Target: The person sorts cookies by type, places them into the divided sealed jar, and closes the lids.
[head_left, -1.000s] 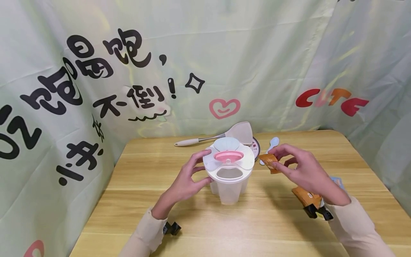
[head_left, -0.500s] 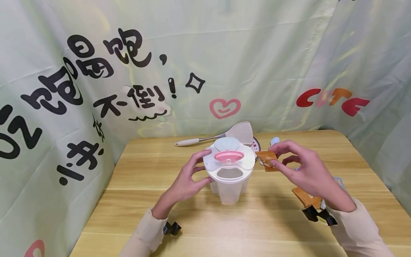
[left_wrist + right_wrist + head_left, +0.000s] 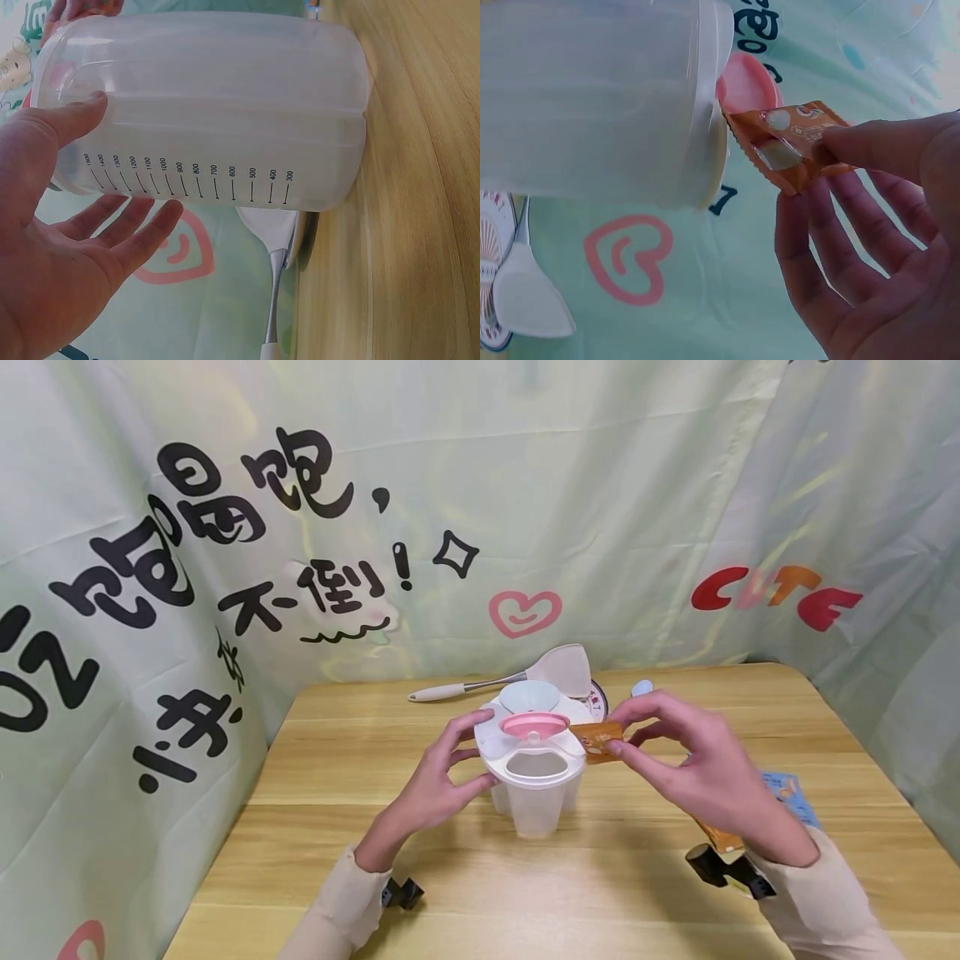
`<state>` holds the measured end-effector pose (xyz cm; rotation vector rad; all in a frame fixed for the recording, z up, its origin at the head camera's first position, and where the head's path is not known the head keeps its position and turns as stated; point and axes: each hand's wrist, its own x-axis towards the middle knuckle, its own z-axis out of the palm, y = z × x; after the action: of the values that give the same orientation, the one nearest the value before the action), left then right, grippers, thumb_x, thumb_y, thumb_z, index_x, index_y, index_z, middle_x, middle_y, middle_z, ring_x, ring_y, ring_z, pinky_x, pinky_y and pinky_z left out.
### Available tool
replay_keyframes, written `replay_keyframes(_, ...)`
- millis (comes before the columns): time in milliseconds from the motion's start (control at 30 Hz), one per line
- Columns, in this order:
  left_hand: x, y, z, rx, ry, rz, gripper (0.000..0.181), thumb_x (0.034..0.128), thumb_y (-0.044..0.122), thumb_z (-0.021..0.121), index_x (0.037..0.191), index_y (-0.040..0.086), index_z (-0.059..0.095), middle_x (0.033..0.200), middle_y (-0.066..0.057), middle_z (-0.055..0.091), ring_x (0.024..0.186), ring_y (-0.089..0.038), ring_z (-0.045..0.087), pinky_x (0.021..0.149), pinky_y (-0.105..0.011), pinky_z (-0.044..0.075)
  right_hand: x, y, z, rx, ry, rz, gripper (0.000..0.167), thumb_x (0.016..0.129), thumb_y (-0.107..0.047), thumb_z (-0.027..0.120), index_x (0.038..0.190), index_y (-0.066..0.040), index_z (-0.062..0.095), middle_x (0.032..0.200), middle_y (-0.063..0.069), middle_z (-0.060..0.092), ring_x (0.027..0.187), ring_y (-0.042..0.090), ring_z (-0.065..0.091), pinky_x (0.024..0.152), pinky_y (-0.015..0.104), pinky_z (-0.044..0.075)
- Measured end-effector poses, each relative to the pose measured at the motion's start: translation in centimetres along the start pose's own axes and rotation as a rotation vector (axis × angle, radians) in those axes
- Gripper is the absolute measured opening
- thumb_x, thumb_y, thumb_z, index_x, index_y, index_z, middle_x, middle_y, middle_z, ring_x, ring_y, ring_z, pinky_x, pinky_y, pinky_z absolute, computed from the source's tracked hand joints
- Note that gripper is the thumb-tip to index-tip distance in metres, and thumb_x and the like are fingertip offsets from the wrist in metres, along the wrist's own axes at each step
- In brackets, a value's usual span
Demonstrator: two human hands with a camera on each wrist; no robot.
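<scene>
A translucent plastic storage container with several lobes stands upright on the table. Its white lid has a raised pink flap, a pale blue flap and an uncovered oval opening at the front. My left hand holds the container near its top, thumb in front and fingers round the left side; printed volume marks show in the left wrist view. Between thumb and fingers, my right hand pinches a small orange snack packet at the lid's right edge. A see-through window shows in its wrapper.
Behind the container lie a spatula and a round printed disc, partly hidden. A pale blue spoon lies behind my right hand. Under my right forearm are a blue packet and an orange packet. A printed curtain hangs behind.
My right hand has carried the orange snack packet left, from beside the container to the lid's right edge. The left hand and the container have stayed in place.
</scene>
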<state>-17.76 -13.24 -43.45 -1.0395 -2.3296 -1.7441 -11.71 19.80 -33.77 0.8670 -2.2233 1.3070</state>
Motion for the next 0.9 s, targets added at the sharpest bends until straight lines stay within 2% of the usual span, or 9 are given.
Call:
replay_keyframes(333, 0.1, -0.2, 0.0, -0.004, -0.005, -0.001, 0.083, 0.0903, -0.007, 0.084, 0.16, 0.011, 0.044, 0.168, -0.012, 0.048, 0.144, -0.038, 0.059, 0.111, -0.052, 0.062, 0.7, -0.4, 2.4, 0.072, 0.079, -0.065, 0.048, 0.073, 0.024, 0.086, 0.112, -0.004, 0.076, 0.104, 0.003, 0.078, 0.086, 0.006, 0.072, 0.082, 0.017, 0.065)
replay_keyframes(600, -0.1, -0.3, 0.0, 0.003, -0.002, 0.002, 0.083, 0.09, -0.007, 0.084, 0.16, 0.011, 0.044, 0.168, -0.014, 0.048, 0.144, -0.039, 0.059, 0.111, -0.051, 0.063, 0.9, -0.7, 3.7, 0.122, 0.042, 0.033, 0.043, 0.08, 0.018, 0.087, 0.113, -0.006, 0.074, 0.11, 0.002, 0.077, 0.098, 0.007, 0.073, 0.082, 0.022, 0.068)
replay_keyframes(767, -0.1, -0.3, 0.0, 0.01, -0.004, 0.007, 0.083, 0.0903, -0.007, 0.084, 0.16, 0.011, 0.044, 0.167, -0.014, 0.048, 0.143, -0.039, 0.06, 0.11, -0.043, 0.064, 1.1, -0.3, 4.5, 0.165, 0.035, -0.01, 0.045, 0.079, 0.022, 0.085, 0.113, -0.004, 0.074, 0.11, 0.005, 0.076, 0.097, 0.008, 0.073, 0.08, 0.023, 0.068)
replay_keyframes(900, -0.1, -0.2, 0.0, 0.016, -0.004, 0.011, 0.084, 0.0905, -0.006, 0.084, 0.161, 0.012, 0.043, 0.168, -0.014, 0.047, 0.143, -0.04, 0.06, 0.11, -0.047, 0.064, 1.2, -0.1, 5.0, 0.191, 0.029, -0.034, 0.045, 0.078, 0.022, 0.085, 0.113, -0.004, 0.074, 0.108, 0.006, 0.076, 0.095, 0.007, 0.074, 0.08, 0.024, 0.069)
